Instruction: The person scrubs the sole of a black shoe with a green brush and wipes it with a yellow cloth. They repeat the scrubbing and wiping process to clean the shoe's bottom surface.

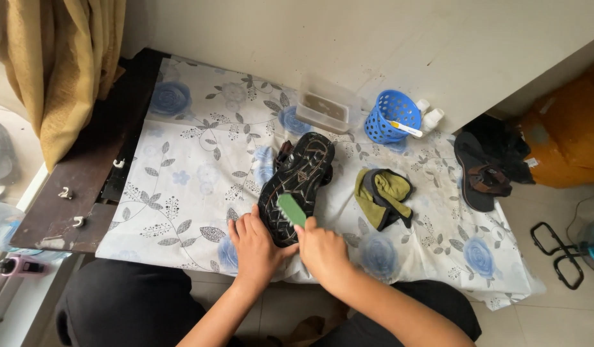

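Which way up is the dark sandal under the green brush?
Sole up: the dark sandal shows its patterned tread, with the green brush in the right hand on it and the left hand at its heel end.

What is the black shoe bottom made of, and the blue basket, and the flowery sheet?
The sandal sole looks like matte black rubber: deep moulded tread grooves. The blue basket looks like plastic: glossy, one colour, with a regular grid of holes. The flowery sheet seems thin cloth or soft plastic; it wrinkles and drapes over the edge, so it is hard to say which.
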